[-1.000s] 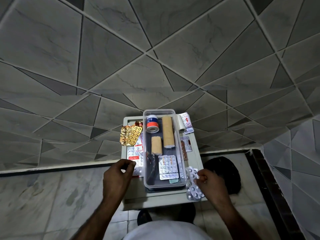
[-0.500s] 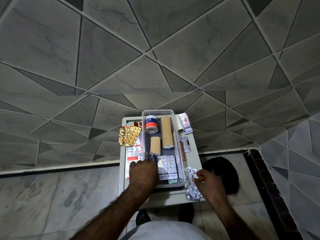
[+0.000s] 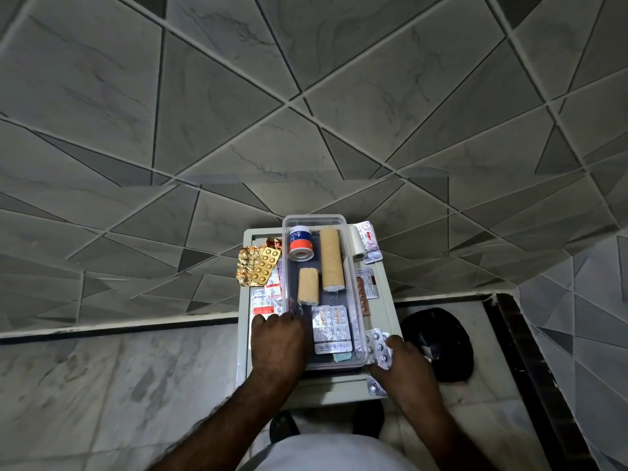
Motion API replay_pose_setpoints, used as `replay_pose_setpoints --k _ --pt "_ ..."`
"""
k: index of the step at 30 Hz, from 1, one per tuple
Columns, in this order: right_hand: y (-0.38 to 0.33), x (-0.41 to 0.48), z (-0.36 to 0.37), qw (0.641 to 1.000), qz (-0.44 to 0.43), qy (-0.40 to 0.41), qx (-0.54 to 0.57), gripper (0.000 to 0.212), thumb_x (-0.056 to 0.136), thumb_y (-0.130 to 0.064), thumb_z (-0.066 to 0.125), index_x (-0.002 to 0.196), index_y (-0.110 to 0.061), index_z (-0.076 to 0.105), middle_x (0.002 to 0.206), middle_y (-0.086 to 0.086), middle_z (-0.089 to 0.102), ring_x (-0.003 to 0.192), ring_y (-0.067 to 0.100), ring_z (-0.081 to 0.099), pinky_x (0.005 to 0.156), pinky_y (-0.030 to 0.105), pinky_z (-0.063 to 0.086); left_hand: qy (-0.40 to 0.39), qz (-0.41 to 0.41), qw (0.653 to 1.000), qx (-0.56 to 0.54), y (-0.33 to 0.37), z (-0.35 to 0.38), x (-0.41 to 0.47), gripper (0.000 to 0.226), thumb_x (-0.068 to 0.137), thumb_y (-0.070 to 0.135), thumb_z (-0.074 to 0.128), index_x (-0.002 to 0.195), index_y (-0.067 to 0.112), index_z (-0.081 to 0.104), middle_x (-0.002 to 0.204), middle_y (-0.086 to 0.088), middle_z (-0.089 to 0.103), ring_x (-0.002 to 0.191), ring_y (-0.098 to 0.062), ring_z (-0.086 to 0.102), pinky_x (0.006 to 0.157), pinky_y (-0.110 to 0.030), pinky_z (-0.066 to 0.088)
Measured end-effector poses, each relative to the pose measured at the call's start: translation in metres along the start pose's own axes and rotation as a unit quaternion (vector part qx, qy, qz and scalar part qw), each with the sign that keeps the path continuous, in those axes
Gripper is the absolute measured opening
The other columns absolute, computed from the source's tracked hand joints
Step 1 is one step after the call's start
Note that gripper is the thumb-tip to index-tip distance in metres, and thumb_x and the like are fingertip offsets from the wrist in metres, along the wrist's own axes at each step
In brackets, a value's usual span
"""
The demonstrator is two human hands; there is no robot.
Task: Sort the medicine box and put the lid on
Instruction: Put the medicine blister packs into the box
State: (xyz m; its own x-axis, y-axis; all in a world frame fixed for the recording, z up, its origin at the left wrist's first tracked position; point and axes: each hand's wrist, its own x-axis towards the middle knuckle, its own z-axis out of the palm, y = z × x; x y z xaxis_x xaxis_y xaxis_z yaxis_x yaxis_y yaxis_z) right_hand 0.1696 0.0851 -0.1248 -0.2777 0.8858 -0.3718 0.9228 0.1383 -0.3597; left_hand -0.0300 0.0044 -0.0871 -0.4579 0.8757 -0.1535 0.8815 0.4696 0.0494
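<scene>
The clear plastic medicine box (image 3: 353, 266) stands on a small pale stool (image 3: 387, 300). It holds a tape roll with a blue and red label (image 3: 299, 244), a long tan bandage roll (image 3: 331, 260), a short tan bandage roll (image 3: 308, 286) and a silver blister pack (image 3: 331, 329). My left hand (image 3: 278, 341) reaches into the box's near left part with its fingers curled down, and a small shiny strip (image 3: 295, 305) shows at its fingertips. Just right of the box's near corner, my right hand (image 3: 402, 363) grips silver blister strips (image 3: 379, 345).
Gold blister packs (image 3: 258, 266) and red-and-white strips (image 3: 268, 294) lie left of the box. A white tape roll (image 3: 357, 244) and more strips (image 3: 368, 237) lie to its right. A black object (image 3: 441, 351) sits on the floor beside the stool. A tiled wall rises behind.
My left hand moved from the strips left of the box rightward into the box's near left part. My right hand stayed by the near right corner with its blister strips.
</scene>
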Motion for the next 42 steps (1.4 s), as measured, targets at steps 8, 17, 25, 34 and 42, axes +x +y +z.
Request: replay_pose_setpoints --k 8,17,25,34,42 --pt "-0.004 0.004 0.001 0.998 0.042 -0.012 0.037 0.061 0.052 -0.053 0.073 0.101 -0.028 0.046 0.101 -0.005 0.07 0.091 0.021 0.068 0.076 0.033 0.055 -0.001 -0.073 0.995 -0.068 -0.001 -0.002 0.004 0.029 0.092 0.041 0.048 0.099 0.022 0.069 0.096 0.001 0.075 0.093 -0.019 0.069 0.087 -0.032 0.038" --pt "-0.005 0.005 -0.002 0.998 0.05 -0.007 0.047 0.05 0.065 -0.042 0.075 0.103 -0.023 0.049 0.104 0.0 0.07 0.098 0.023 0.066 0.075 0.03 0.049 0.126 -0.109 0.922 -0.349 -0.022 -0.005 -0.012 0.014 0.092 0.04 0.059 0.089 0.028 0.068 0.078 0.01 0.066 0.069 -0.009 0.061 0.061 -0.018 0.042" --pt "0.001 0.012 -0.008 0.984 0.087 -0.018 0.155 0.033 0.073 -0.016 0.076 0.102 -0.019 0.06 0.085 0.0 0.066 0.07 0.016 0.061 0.055 0.02 0.042 0.048 -0.279 0.901 -0.329 -0.076 0.03 -0.004 0.038 0.089 0.04 0.062 0.114 0.011 0.065 0.11 -0.011 0.069 0.097 -0.026 0.064 0.073 -0.028 0.043" --pt "-0.01 0.014 -0.047 0.927 0.112 -0.044 0.356 0.013 0.076 0.003 0.071 0.087 -0.004 0.068 0.079 0.017 0.073 0.058 0.021 0.065 0.05 0.028 0.051 0.001 -0.211 0.938 -0.274 -0.074 0.043 -0.002 0.052 0.074 0.048 0.075 0.113 0.017 0.061 0.115 -0.011 0.062 0.101 -0.029 0.06 0.078 -0.036 0.05" --pt "-0.064 -0.008 -0.091 0.958 -0.027 0.091 0.269 0.019 0.081 -0.011 0.072 0.093 -0.025 0.066 0.077 0.0 0.07 0.071 0.014 0.068 0.048 0.007 0.042 -0.001 -0.165 0.97 -0.181 -0.062 0.044 -0.005 0.061 0.077 0.059 0.067 0.122 0.019 0.056 0.117 -0.009 0.06 0.102 -0.027 0.06 0.077 -0.035 0.051"
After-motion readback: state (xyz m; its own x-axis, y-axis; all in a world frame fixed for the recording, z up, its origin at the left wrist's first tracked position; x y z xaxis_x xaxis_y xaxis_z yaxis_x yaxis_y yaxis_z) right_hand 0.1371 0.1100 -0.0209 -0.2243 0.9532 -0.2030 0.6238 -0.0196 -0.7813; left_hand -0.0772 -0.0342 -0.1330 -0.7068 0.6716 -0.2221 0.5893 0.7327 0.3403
